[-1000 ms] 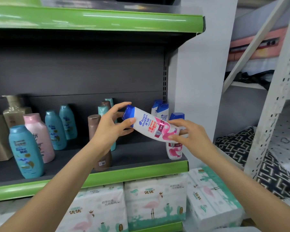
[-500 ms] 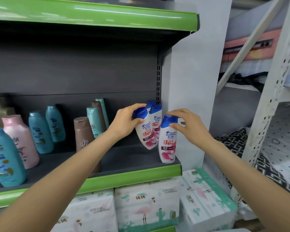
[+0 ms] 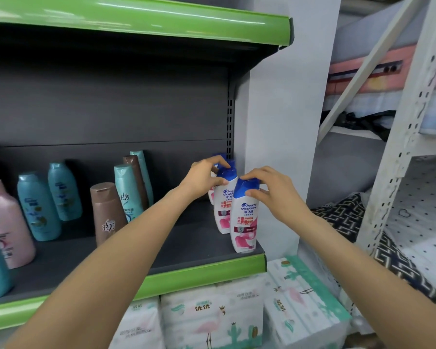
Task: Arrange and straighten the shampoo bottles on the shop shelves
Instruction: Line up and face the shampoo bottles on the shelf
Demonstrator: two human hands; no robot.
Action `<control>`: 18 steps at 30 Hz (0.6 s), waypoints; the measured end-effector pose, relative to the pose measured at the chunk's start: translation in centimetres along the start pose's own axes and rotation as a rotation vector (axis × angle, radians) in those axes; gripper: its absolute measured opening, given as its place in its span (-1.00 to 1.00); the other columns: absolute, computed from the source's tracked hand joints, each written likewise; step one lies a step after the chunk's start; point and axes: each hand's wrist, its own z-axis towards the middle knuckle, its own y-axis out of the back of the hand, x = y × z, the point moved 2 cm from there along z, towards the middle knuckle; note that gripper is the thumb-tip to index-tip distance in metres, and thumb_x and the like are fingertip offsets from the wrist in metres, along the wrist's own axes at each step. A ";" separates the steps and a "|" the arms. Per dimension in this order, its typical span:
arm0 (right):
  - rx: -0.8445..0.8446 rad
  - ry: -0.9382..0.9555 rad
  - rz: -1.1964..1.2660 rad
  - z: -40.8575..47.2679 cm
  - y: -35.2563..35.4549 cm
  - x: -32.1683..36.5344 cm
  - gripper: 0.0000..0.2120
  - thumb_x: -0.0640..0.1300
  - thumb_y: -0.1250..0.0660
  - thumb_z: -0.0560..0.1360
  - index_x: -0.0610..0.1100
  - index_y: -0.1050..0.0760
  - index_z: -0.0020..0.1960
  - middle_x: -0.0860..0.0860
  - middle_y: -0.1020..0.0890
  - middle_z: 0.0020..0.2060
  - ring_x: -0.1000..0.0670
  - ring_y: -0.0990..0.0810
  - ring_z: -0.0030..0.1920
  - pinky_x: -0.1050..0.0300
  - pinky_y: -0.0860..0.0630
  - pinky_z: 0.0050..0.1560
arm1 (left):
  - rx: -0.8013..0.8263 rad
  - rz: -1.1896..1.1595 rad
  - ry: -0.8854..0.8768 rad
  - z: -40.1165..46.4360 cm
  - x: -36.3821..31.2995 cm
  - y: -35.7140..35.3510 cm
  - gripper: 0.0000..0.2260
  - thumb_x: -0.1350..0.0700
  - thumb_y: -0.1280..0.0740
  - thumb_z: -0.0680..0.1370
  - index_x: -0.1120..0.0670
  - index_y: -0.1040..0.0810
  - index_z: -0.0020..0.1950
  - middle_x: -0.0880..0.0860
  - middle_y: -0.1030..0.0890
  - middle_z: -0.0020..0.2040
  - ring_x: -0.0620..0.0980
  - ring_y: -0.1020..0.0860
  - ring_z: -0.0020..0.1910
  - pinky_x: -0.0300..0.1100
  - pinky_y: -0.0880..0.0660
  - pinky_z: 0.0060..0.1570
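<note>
1. Clearly, two white shampoo bottles with blue caps are being handled at the right end of the shelf (image 3: 186, 250): the front bottle (image 3: 244, 217) stands just at the shelf's front edge, and the second bottle (image 3: 223, 210) stands close behind it, apparently touching it.
2. The cap of the front bottle is pinched by the curled fingers of the right hand (image 3: 269, 190); the cap of the second bottle is gripped by the left hand (image 3: 204, 177).
3. A tip over the green lip is judged the chief risk, since the front bottle is held only at the top and its base sits so near the edge.
4. A knock-on fall is also possible: more blue-capped bottles seem to stand behind, though they are largely hidden by the left hand.
5. If either cap is twisted rather than steadied, the labels could be left facing askew.
6. The shelf is dark grey with a green front strip; a brown bottle (image 3: 107, 212), teal bottles (image 3: 39, 207) and a pink bottle (image 3: 6, 222) are set further left, well apart from the hands.
7. Tissue packs (image 3: 212, 321) are stacked below; a white metal rack (image 3: 408, 122) with bedding is seen to the right.
</note>
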 end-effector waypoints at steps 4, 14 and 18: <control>-0.034 -0.015 0.040 -0.3 -0.1 0.0 -0.79 -0.26 -0.36 0.48 -0.19 -0.52 0.11 -0.09 -0.55 0.06 0.08 -0.45 -0.02 0.62 -0.30 -0.13 | -0.024 -0.110 0.019 -0.2 0.0 -1.0 -0.76 0.17 -0.43 0.46 0.05 -0.52 0.10 0.06 -0.58 0.08 -0.03 -0.54 -0.03 0.00 -0.56 0.02; -0.062 0.002 0.090 -0.7 -0.3 -0.2 -0.81 -0.26 -0.36 0.48 -0.21 -0.52 0.09 -0.09 -0.55 0.05 0.05 -0.48 0.00 0.60 -0.32 -0.11 | -0.007 -0.163 0.032 -0.4 0.8 -1.4 -0.78 0.02 -0.37 0.50 -0.10 -0.48 0.12 0.04 -0.59 0.07 -0.02 -0.56 0.02 -0.01 -0.56 0.05; -0.053 -0.011 0.165 -0.6 -0.3 -0.1 -0.80 -0.19 -0.38 0.48 -0.16 -0.53 0.09 -0.05 -0.54 0.04 0.08 -0.48 0.02 0.47 -0.43 -0.03 | -0.067 -0.264 0.080 -0.2 1.6 -0.7 -0.82 -0.05 -0.25 0.57 -0.08 -0.51 0.14 0.01 -0.62 0.04 -0.03 -0.58 0.03 -0.08 -0.51 0.09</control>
